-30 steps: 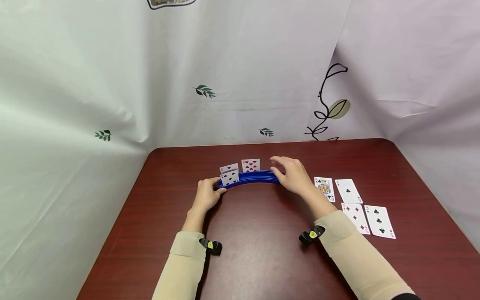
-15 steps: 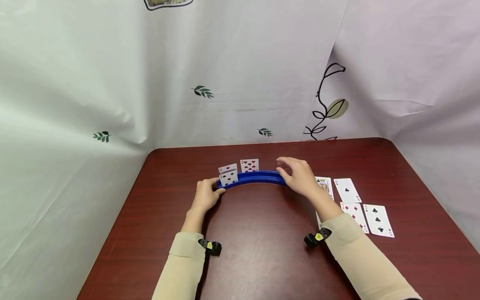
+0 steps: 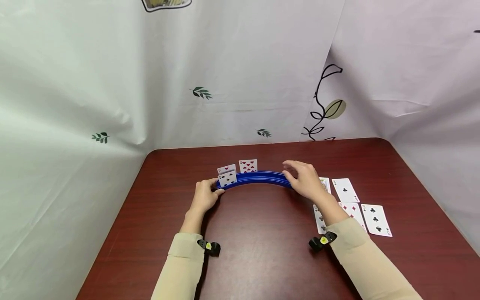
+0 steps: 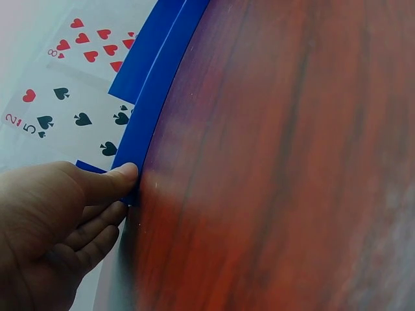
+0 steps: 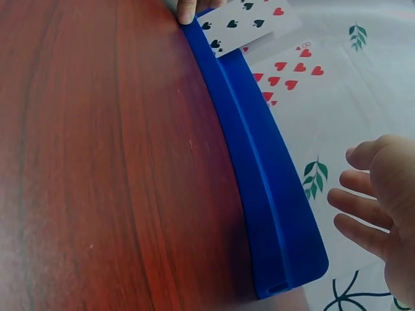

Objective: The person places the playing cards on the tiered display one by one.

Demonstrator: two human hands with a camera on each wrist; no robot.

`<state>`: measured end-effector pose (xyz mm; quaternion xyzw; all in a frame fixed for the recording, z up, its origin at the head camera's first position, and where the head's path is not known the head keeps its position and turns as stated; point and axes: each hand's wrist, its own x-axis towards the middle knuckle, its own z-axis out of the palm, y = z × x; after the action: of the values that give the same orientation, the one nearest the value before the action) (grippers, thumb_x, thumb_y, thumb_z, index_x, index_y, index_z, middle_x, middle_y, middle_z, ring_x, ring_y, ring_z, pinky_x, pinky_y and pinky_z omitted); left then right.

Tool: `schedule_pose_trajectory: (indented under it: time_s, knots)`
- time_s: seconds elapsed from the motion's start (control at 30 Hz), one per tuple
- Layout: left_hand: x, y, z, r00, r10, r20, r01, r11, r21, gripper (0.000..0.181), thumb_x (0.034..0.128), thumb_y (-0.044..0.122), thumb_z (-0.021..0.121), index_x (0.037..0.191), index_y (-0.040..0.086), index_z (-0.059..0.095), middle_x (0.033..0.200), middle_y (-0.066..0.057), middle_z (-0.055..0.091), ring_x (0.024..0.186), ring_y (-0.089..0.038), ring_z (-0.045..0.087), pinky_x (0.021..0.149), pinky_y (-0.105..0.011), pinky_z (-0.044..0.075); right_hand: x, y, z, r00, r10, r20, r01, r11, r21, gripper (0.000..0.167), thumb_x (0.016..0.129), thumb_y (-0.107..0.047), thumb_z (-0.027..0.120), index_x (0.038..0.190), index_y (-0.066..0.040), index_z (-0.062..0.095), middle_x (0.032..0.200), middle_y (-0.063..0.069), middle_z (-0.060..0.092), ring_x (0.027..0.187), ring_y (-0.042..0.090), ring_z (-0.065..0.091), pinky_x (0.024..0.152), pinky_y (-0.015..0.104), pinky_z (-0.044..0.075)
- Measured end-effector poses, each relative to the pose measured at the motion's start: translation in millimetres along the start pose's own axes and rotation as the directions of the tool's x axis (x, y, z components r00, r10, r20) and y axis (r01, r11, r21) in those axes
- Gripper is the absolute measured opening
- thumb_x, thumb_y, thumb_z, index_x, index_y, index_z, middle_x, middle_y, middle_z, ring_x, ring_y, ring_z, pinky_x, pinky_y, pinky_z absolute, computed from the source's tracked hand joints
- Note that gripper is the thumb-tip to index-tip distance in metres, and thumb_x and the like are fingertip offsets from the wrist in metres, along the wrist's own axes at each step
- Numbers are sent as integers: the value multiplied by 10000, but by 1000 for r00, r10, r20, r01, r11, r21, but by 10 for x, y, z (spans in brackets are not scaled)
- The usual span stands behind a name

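A curved blue card holder [image 3: 262, 177] stands on the table, with playing cards upright in its left part. My left hand [image 3: 204, 196] grips its left end, the thumb [image 4: 120, 178] pressing the front edge. Just beside that hand are the five of spades [image 3: 227, 179] and, behind it, the two of hearts [image 3: 226, 168]. The eight of hearts [image 3: 248, 166] stands a little to the right in the holder. Near the holder's right end is my right hand [image 3: 306, 181]; in the right wrist view its loosely bent fingers [image 5: 356, 207] hold nothing and stay apart from the holder.
Face up to the right lie the ace of clubs [image 3: 345, 190], a three of clubs [image 3: 376, 220] and a diamonds card [image 3: 352, 210]. My right arm partly covers a face card [image 3: 326, 183] and another clubs card [image 3: 319, 218]. White printed cloth [image 3: 240, 83] hangs behind the table.
My right hand has moved right along the holder, exposing more of its right part. The left hand keeps its grip, and the cards in the holder stay put.
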<state>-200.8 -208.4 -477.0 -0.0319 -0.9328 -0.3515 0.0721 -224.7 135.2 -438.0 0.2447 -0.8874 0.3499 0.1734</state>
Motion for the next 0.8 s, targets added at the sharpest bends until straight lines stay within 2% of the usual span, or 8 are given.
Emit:
schedule_pose_trajectory:
  time_s: [0.37,0.6,0.8]
  knots:
    - [-5,-3,-2,1000,-12,2,12,1000,8,432,871,97,804,1259,-50,685,1176,-222,705,1193,-436,549,1044,-509,450,-86,64,-49,1000,19,6,-19,1000,-22,272,927,-82,726,1181,14,704,1077,144,743,999,306,704,852,490,561]
    - [5,-6,0,1000,9,-2,-9,1000,4,417,867,90,806,1246,-47,695,1135,-212,721,1167,-390,600,1004,-485,490,-163,105,-96,1000,-3,-20,3,1000,-12,261,906,-59,741,1154,17,711,1048,152,747,943,297,724,796,472,584]
    - [-2,-7,-1,1000,8,-4,-8,1000,4,430,870,87,803,1255,-63,682,1165,-231,706,1188,-389,600,1009,-492,490,-209,138,-165,1000,7,-19,-7,1000,-15,268,910,-65,740,1163,14,708,1058,153,745,930,294,726,790,462,589]
